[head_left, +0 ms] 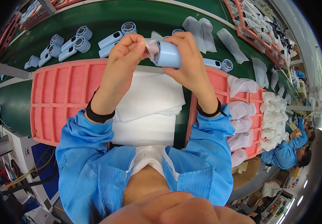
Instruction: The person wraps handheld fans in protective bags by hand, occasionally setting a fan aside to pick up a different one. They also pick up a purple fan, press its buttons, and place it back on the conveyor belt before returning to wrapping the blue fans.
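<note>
My right hand [190, 63] grips a pale blue handheld fan [168, 55] held above the green conveyor belt [105, 18]. My left hand [129, 52] pinches the edge of a thin white bag [151, 46] at the fan's end. Both wrists wear black bands, and blue sleeves cover my forearms. Under my hands lies a stack of white bags [149, 108] between two pink trays.
An empty pink ribbed tray [60, 100] sits at left; a second pink tray [254, 104] at right holds several bagged fans. Loose blue fans [75, 43] and bagged ones [232, 43] lie on the belt. A co-worker in blue [288, 153] works at right.
</note>
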